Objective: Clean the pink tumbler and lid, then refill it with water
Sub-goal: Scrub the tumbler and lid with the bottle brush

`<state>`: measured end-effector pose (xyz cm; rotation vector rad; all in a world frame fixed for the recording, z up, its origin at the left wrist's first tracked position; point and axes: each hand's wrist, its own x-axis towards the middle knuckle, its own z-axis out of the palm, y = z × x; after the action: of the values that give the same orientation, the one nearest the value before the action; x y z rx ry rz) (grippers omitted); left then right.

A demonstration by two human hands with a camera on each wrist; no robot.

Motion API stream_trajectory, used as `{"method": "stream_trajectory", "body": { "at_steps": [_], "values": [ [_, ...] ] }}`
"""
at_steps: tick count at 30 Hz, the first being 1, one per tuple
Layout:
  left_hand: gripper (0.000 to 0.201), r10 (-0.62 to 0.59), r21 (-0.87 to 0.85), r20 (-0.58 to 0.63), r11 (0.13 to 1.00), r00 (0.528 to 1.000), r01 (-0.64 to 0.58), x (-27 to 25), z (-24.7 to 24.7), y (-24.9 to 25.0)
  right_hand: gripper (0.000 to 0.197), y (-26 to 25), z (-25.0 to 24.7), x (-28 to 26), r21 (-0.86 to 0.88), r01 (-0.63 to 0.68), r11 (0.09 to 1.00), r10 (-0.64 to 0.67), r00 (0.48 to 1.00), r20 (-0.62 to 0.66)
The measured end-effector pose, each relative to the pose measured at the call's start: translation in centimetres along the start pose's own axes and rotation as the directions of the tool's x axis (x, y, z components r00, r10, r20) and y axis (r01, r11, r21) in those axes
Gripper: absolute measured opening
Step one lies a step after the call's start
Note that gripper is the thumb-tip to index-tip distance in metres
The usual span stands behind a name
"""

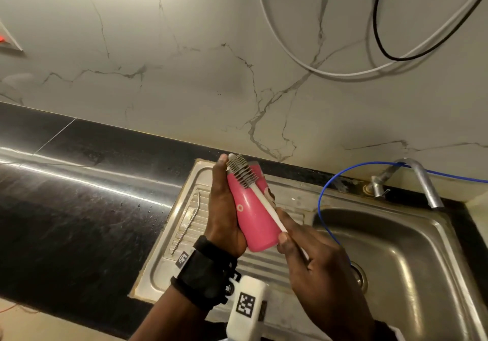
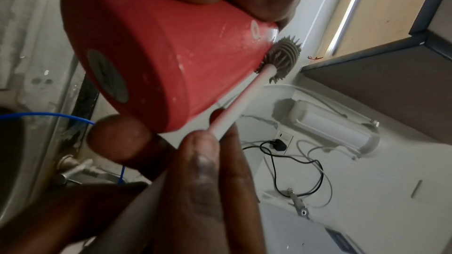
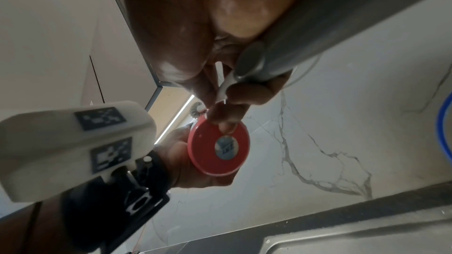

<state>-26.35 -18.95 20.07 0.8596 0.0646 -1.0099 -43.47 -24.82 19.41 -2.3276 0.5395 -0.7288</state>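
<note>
Left hand (image 1: pixel 224 208) fingers wrap the pink tumbler (image 1: pixel 253 214) above the sink (image 1: pixel 412 248); right hand (image 1: pixel 317 269) fingers pinch a bottle brush (image 1: pixel 253 184), apparently against its side.

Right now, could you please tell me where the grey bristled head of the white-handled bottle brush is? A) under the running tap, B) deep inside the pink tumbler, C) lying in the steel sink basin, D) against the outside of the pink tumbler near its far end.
D: the grey bristled head lies on the outer wall of the pink tumbler, which the left hand grips, while the right hand holds the handle.
</note>
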Motion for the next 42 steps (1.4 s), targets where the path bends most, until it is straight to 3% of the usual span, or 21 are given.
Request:
{"method": "stream_trajectory", "body": {
  "at_steps": [8,13,22,29,35,38,42],
  "values": [
    [0.075,0.008,-0.063,-0.040,0.998,0.999,-0.010,0.7,-1.3,3.3,0.061,0.2,-0.5,-2.3,0.106,-0.050,0.993,0.043,0.997,0.069],
    [0.085,0.018,0.010,0.008,1.000,1.000,-0.018,0.1,-0.7,1.7,0.052,-0.4,0.1,-0.2,0.085,-0.018,0.996,0.018,1.000,0.005],
    [0.072,0.054,-0.065,-0.013,0.996,0.998,-0.055,-0.2,-1.0,3.5,0.049,-1.1,-0.4,-1.3,0.082,-0.041,0.996,0.039,0.999,0.022],
    [0.070,-0.037,-0.046,0.110,0.998,0.993,0.043,-2.1,-1.1,1.4,0.042,-1.8,-0.2,0.4,0.113,-0.066,0.991,0.064,0.998,0.024],
    [0.077,0.019,-0.152,-0.019,0.988,1.000,-0.022,-1.2,-2.7,3.7,0.053,-0.7,-0.8,-4.0,0.097,-0.069,0.993,0.061,0.995,0.084],
    [0.080,0.003,-0.200,-0.073,0.980,0.997,-0.018,-1.1,-3.1,3.9,0.047,-0.1,-2.0,-5.6,0.032,-0.016,0.999,0.013,0.995,0.103],
    [0.078,0.001,-0.189,-0.060,0.982,0.998,-0.012,-1.4,-2.5,2.7,0.047,-0.3,-2.4,-5.4,0.003,0.006,1.000,-0.006,0.998,0.066]
  ]
}}
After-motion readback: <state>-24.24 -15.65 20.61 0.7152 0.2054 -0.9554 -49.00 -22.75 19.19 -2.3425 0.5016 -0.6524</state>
